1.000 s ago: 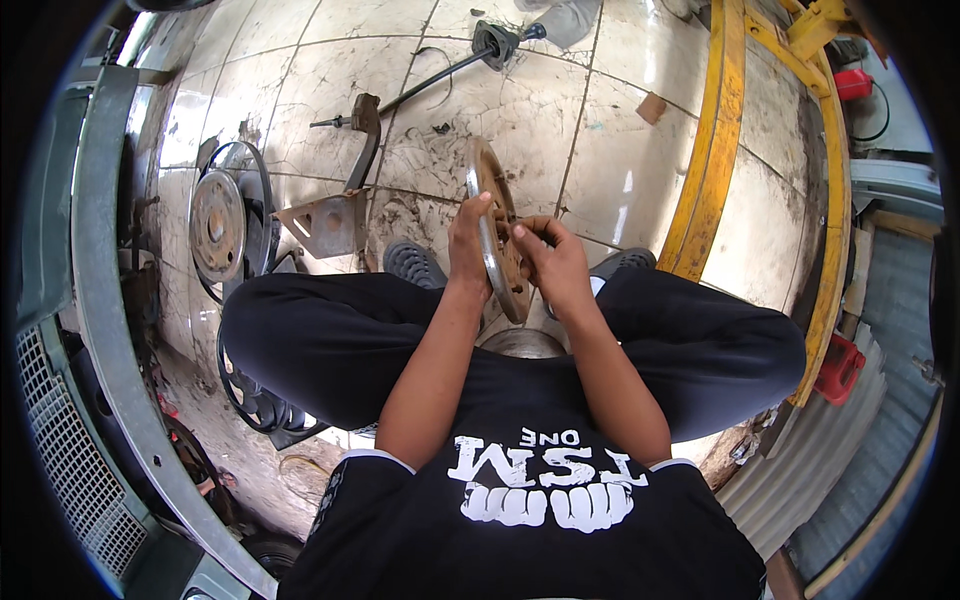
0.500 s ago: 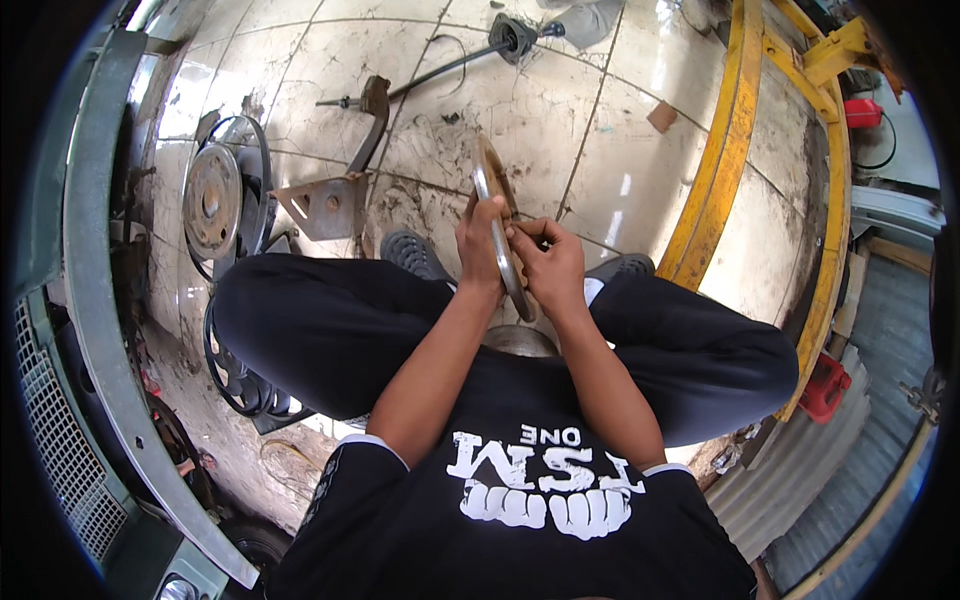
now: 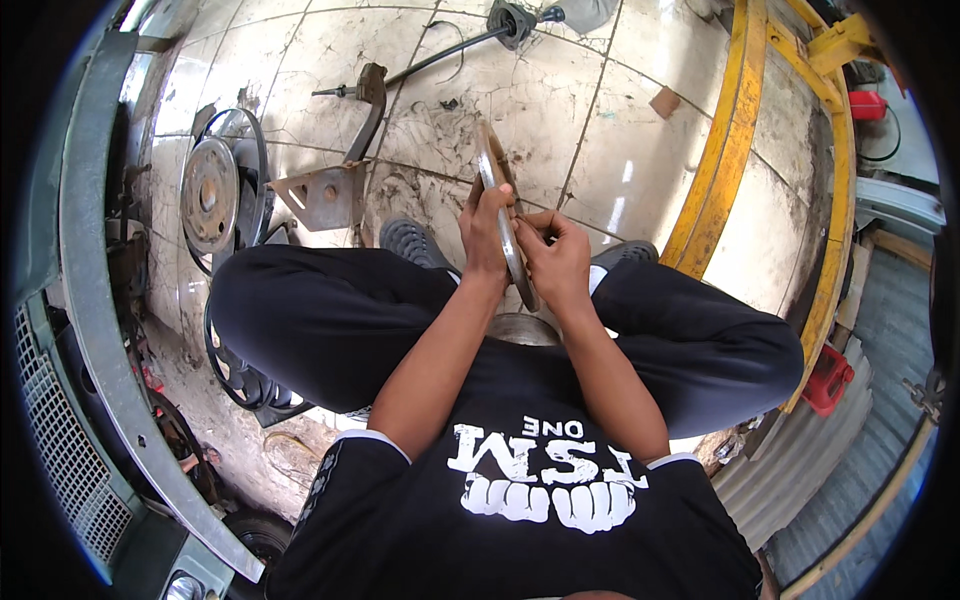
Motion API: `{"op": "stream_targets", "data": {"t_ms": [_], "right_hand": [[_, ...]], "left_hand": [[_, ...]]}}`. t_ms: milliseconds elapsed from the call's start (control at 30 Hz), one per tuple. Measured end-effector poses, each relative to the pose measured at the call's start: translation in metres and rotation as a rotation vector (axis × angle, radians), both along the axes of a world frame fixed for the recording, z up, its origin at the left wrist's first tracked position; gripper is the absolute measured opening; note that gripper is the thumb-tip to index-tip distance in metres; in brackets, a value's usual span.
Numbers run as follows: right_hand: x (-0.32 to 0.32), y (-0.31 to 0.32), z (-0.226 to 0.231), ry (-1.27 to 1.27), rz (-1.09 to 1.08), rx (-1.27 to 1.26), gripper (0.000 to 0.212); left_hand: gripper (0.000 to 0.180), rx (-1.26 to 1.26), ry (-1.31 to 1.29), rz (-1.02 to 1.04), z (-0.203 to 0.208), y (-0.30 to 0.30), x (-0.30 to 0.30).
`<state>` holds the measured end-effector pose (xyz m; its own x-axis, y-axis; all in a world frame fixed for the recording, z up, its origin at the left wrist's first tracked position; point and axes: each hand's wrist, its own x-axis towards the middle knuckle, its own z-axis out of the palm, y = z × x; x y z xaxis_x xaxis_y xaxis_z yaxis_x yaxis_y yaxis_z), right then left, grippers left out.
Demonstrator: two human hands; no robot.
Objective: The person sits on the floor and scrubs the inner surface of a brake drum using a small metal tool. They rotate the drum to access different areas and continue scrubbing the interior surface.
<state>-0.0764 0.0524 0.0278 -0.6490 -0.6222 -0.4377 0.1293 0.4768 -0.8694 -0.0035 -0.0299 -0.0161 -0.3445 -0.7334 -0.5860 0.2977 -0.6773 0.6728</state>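
Two hands meet at the rusty metal disc [image 3: 514, 252], upright between them: left hand [image 3: 484, 236] clamped on its rim, right hand [image 3: 560, 262] at its face, pinch unclear. It has turned more edge-on, likely easing right-hand access.

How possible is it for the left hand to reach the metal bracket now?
Probably not while the left hand holds the round disc; otherwise nothing seems to block the bracket.
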Motion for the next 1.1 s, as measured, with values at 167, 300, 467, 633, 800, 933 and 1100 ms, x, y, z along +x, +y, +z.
{"op": "stream_targets", "data": {"t_ms": [167, 300, 467, 633, 800, 933, 1100], "right_hand": [[0.003, 0.002, -0.001, -0.016, 0.005, -0.004, 0.024], [0.006, 0.006, 0.001, -0.037, -0.006, 0.032, 0.024], [0.015, 0.014, -0.009, 0.105, -0.001, -0.077, 0.022], [0.017, 0.019, -0.020, -0.066, -0.091, -0.065, 0.023], [-0.015, -0.003, 0.001, -0.315, -0.256, -0.330, 0.024], [-0.014, -0.003, 0.014, -0.427, -0.324, -0.378, 0.028], [-0.019, 0.003, 0.017, -0.463, -0.194, -0.311, 0.032]], "left_hand": [[0.042, 0.066, 0.021, 0.012, -0.004, -0.005, 0.004], [0.032, 0.069, 0.033, -0.004, 0.006, 0.000, 0.006], [0.056, 0.029, -0.019, -0.047, 0.008, -0.010, 0.009], [0.061, 0.059, 0.071, -0.072, 0.010, -0.031, 0.013], [0.056, 0.071, 0.077, -0.136, 0.032, -0.020, 0.008], [0.054, 0.039, 0.077, -0.210, 0.039, -0.017, 0.004], [0.053, 0.004, -0.048, -0.177, 0.021, -0.019, 0.002]]}}
